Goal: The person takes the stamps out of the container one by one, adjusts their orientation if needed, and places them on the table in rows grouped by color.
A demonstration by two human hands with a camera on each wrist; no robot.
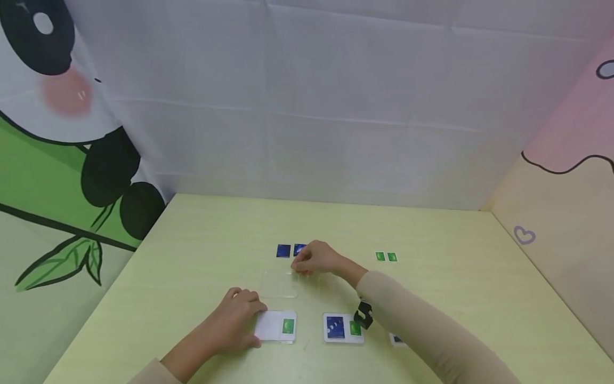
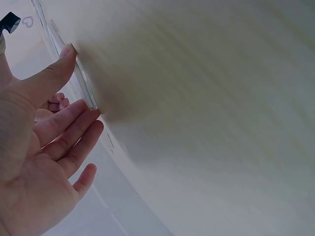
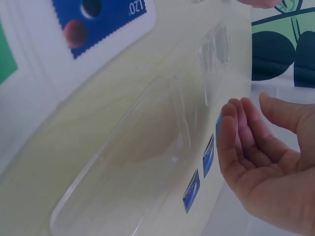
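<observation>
Here we are: our left hand (image 1: 240, 320) grips a white case (image 1: 270, 326) by its edges, a single green stamp (image 1: 288, 326) right of those fingers, a clear lid (image 1: 280, 287) just ahead. Our right hand (image 1: 314, 258) hovers, fingers half-curled, thumb apart, holding nothing visible; blue stamps (image 1: 283, 250) lie just beyond, two green stamps (image 1: 380, 256) well rightward.

Head cam high, near side, facing far-down. Wrist cams low, close: left faces right, right faces left. Head/right share far blue stamps (image 1: 283, 250).
</observation>
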